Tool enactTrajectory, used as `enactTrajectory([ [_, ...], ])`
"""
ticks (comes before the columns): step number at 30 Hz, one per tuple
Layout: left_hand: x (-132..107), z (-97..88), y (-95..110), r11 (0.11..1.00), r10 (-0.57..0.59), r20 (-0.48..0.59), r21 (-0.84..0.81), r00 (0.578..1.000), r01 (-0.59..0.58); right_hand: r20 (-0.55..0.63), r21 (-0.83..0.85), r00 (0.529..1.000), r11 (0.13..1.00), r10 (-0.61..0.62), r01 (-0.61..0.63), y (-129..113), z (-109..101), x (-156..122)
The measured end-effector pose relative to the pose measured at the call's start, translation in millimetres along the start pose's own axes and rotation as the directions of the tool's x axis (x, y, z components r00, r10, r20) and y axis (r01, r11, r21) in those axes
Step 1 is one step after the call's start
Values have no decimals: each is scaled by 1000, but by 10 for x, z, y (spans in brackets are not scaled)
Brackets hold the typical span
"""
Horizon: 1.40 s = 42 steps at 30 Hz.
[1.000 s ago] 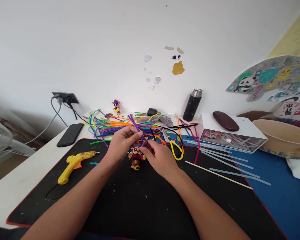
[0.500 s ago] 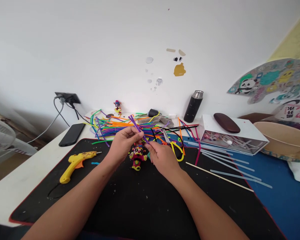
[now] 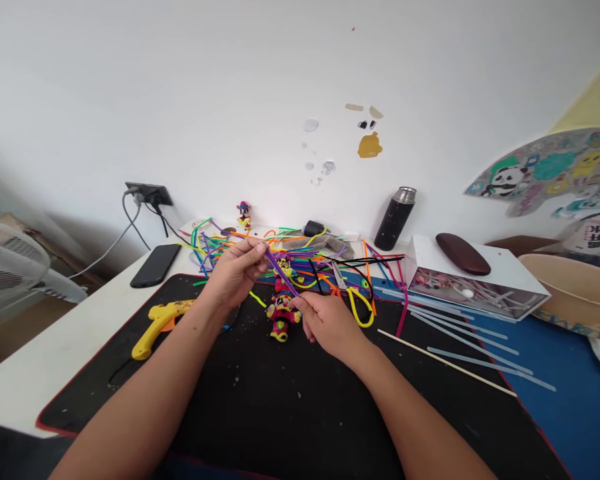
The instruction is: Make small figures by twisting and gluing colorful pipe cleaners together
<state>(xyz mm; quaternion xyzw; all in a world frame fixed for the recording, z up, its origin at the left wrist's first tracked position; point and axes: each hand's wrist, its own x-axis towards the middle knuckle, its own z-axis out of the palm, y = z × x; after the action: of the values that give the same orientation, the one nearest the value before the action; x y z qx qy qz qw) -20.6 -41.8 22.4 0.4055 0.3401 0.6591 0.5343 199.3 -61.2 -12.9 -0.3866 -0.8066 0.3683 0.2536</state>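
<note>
Purple pipe cleaners [image 3: 281,272], bunched together, slant between my two hands above the black mat. My left hand [image 3: 240,268] pinches their upper end between thumb and fingers. At the lower end, my right hand [image 3: 327,320] is closed on them. Just below lies a small red and yellow figure [image 3: 281,317] made of fuzzy stems, beside my right fingertips. Another yellow and purple figure [image 3: 283,265] shows partly behind the bunch. A pile of loose coloured pipe cleaners [image 3: 213,250] spreads behind my hands.
A yellow glue gun [image 3: 157,327] lies left, partly behind my forearm. Yellow-handled scissors [image 3: 360,307], a wooden stick [image 3: 445,362] and clear glue sticks [image 3: 473,327] lie right. Farther back stand a black thermos [image 3: 395,219] and white box [image 3: 500,267]. A phone [image 3: 155,265] rests at left.
My left hand has shifted to the upper end of the purple pipe cleaners, away from my right hand, so more of their length shows. The view has turned slightly left.
</note>
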Motion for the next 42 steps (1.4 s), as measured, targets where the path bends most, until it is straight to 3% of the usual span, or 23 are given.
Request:
enactTrajectory([
  [5,18,-56,41,989,34,-21,145,999,-30,-12,-54,1000,998,7,-8,19,-4,3],
  [11,-29,7,114,994,-102,24,-26,994,103,17,4,999,999,44,-44,32,-10,-4],
  [16,6,-29,174,984,-68,22,-165,997,71,86,84,995,994,59,-66,30,19,-13],
  [22,4,-78,107,998,-54,-99,7,994,55,70,231,993,967,95,-109,28,56,-8],
  [25,-40,-46,91,992,-117,14,56,993,116,49,330,993,936,110,-120,5,56,3],
  [30,-106,-13,109,977,-212,228,81,950,199,93,394,988,907,120,-147,-33,44,13],
  [36,-125,-62,87,960,-253,303,193,919,201,195,454,975,871,111,-190,-8,58,-4],
  [42,-117,-58,83,928,-253,319,346,913,136,202,487,974,852,105,-192,15,75,-10],
])
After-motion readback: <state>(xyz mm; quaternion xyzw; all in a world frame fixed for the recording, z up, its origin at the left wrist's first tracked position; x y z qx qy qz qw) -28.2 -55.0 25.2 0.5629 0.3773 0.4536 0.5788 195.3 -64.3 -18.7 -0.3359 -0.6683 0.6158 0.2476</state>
